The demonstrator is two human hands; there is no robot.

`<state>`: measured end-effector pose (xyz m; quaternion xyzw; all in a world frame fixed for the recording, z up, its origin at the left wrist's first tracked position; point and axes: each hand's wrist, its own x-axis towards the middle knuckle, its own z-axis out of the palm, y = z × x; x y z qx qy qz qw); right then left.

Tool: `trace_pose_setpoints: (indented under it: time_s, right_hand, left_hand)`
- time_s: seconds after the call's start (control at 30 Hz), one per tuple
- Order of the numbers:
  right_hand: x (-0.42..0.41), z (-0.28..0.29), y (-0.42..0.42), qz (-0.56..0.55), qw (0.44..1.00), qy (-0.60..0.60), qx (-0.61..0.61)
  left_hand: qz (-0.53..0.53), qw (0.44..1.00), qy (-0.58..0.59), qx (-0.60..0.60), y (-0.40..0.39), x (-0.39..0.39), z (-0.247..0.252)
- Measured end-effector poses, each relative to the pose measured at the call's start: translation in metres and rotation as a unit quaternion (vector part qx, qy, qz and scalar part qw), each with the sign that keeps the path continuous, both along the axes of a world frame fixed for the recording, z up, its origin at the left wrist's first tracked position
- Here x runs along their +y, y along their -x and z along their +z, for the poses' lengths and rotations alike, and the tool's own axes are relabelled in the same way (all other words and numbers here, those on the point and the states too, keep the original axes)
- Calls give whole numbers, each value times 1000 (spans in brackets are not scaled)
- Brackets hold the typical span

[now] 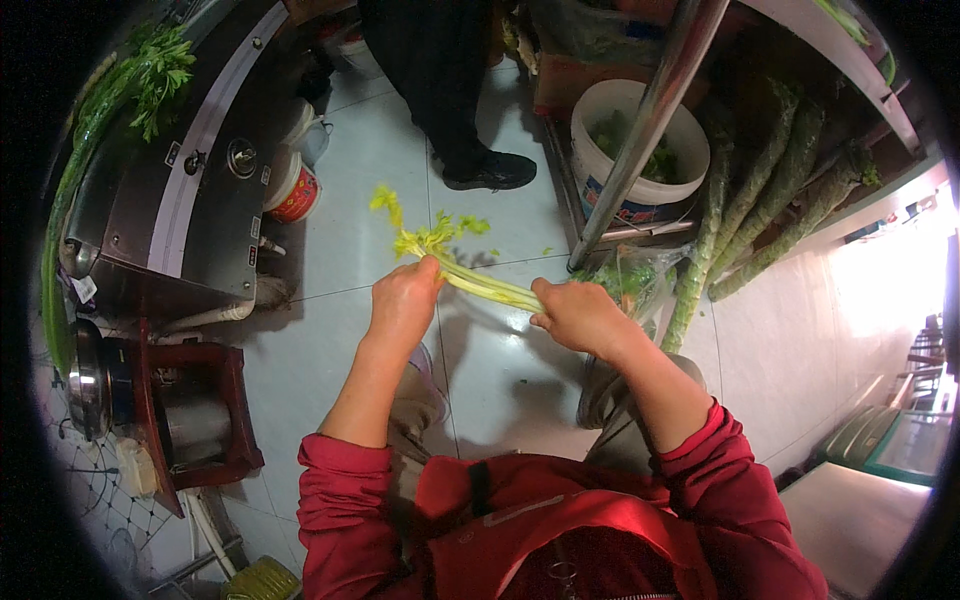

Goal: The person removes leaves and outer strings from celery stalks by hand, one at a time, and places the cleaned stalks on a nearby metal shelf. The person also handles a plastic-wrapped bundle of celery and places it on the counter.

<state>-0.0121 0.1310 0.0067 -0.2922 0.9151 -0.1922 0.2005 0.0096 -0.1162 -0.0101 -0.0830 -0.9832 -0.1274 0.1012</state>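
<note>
A small bunch of pale green celery stalks (491, 286) stretches between my two hands above the tiled floor. My left hand (407, 298) is closed around the leafy end, where yellow-green leaves (427, 236) stick out past the fist. The lower end of the stalks sits in the grip of my right hand (577, 311). Just beyond that hand, a clear plastic bag (637, 281) with green leaves inside rests on the floor. Small leaf scraps (547, 250) lie on the tiles.
A white bucket (640, 142) holding greens stands behind a metal pole (652, 127). Long wrapped bundles (765, 187) lean at the right. Another person's dark-trousered leg and black shoe (491, 171) are ahead. More celery (97, 135) lies on the steel unit (202, 180) at left, above a wooden stool (199, 412).
</note>
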Motion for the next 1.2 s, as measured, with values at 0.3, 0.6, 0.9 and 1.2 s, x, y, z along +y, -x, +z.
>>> trace_pose_setpoints:
  time_s: [0.3, 0.6, 0.9, 1.2]
  right_hand:
    - [-3, 2, -2, 7, 1000, -22, 6]
    - [-6, 9, -18, -4, 999, 8, 42]
    - [-20, 5, -17, 6, 995, -7, 96]
    - [-17, -2, -16, 14, 995, -31, 99]
  left_hand:
    - [-3, 999, -43, 21, 1, -6, -11]
    - [228, 921, -297, 111, 18, -111, 14]
    - [113, 831, -524, -149, 23, -58, 19]
    - [132, 983, -5, -131, 32, -47, -3]
